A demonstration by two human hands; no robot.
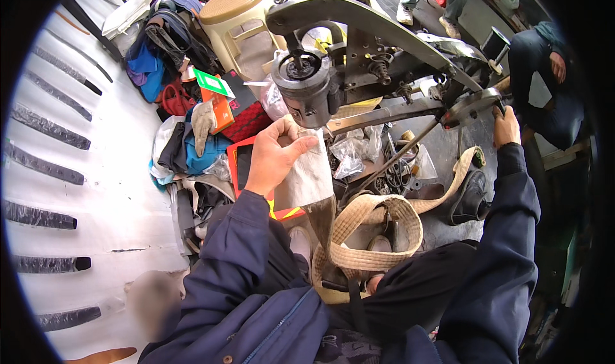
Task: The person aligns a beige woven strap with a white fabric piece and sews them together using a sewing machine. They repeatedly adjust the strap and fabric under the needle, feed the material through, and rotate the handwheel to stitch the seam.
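Your left hand point(272, 159) pinches a grey cloth point(311, 178) just under the sewing machine point(359, 56) head, while your right hand point(506, 127) is closed on its handwheel point(471, 107). Turn too soon and the needle could catch your fingers point(301, 145), I'd judge. Left of the machine, clothes and a beige stool point(240, 21) crowd a pale floor point(96, 172).

We note a flat orange box point(222, 111) with a green-and-white label point(214, 82) lying on the pile of clothes, at ten o'clock from the picture's centre. Just right of centre, at three o'clock, crumpled clear plastic bags point(354, 154) sit under the machine's arm. No screens or signs show.
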